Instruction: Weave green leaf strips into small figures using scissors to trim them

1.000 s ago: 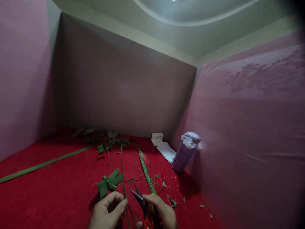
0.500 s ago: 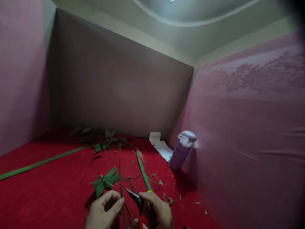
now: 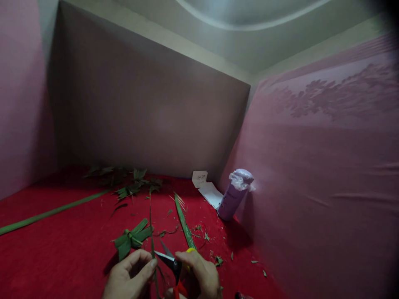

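Room for a hand is left over the red surface on the left, crossed by a long leaf strip. Between the left hand and right hand, the gap is obstructed by the scissors' parted blades and a thin stem. Farther right, a passage over leaf scraps is bounded by a green leaf blade and the purple bottle.

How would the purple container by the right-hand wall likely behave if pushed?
The purple container would probably tip if pushed near the top, being tall and narrow. Once down, it might roll, since its body looks round. The crinkled plastic around its top looks loose, so it may slip.
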Demonstrator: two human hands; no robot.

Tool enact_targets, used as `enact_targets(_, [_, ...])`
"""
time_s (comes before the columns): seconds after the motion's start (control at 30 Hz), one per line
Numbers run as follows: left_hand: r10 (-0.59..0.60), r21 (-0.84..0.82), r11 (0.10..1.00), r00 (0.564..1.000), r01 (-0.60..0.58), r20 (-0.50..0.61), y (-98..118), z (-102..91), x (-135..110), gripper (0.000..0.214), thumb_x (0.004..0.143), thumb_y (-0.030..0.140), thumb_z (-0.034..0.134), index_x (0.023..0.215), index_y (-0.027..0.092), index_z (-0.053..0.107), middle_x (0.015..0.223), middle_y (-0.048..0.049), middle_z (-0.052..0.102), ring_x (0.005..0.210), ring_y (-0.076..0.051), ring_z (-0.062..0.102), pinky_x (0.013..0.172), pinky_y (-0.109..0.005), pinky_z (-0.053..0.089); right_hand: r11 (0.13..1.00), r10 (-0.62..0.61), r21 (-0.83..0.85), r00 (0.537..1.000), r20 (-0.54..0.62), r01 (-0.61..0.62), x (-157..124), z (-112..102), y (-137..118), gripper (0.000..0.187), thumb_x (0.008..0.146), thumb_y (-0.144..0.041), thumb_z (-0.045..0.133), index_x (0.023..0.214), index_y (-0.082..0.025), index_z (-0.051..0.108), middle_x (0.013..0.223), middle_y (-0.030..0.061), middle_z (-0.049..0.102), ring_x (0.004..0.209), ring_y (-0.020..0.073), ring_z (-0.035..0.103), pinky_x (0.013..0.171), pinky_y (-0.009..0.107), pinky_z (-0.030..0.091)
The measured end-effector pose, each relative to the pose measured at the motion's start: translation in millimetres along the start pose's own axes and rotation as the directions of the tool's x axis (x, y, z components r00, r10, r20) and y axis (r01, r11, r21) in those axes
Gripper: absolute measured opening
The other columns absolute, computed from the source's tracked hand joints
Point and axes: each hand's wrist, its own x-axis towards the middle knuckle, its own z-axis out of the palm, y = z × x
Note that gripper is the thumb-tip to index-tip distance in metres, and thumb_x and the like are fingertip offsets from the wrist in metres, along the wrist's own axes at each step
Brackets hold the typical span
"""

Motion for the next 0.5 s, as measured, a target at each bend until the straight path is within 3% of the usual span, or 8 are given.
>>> enact_targets(0.27, [0.021, 0.078, 0.997, 0.998, -0.026, 0.055, 7, -4.7, 2, 0.031, 0.054, 0.042, 0.072, 0.055, 0.016, 0.057, 0.049, 0.0034, 0.051, 0.047, -0.010, 0.042, 0.045, -0.019, 0.033, 1.000, -0.001, 0.002, 1.000, 0.008, 0.001, 8, -6, -12, 0.042, 0.074, -0.044, 0.061, 0.108, -0.022, 0.050, 0.059, -0.0016, 0.054, 0.045, 0.0122, 0.046, 0.040, 0.022, 0.032])
enact_targets(0.5, [-0.011, 0.107, 0.994, 1.000, 0.013, -0.019, 17, 6.6, -4, 0.037, 0.045, 0.046, 0.072, 0.050, 0.015, 0.053, 0.041, 0.0063, 0.044, 0.038, -0.007, 0.034, 0.038, -0.018, 0.024, 0.999, -0.024, -0.021, 1.000, 0.021, 0.024, 17, -15, -22, 0.037, 0.076, -0.037, 0.061, 0.106, -0.018, 0.051, 0.059, -0.0009, 0.053, 0.046, 0.0124, 0.048, 0.040, 0.021, 0.034])
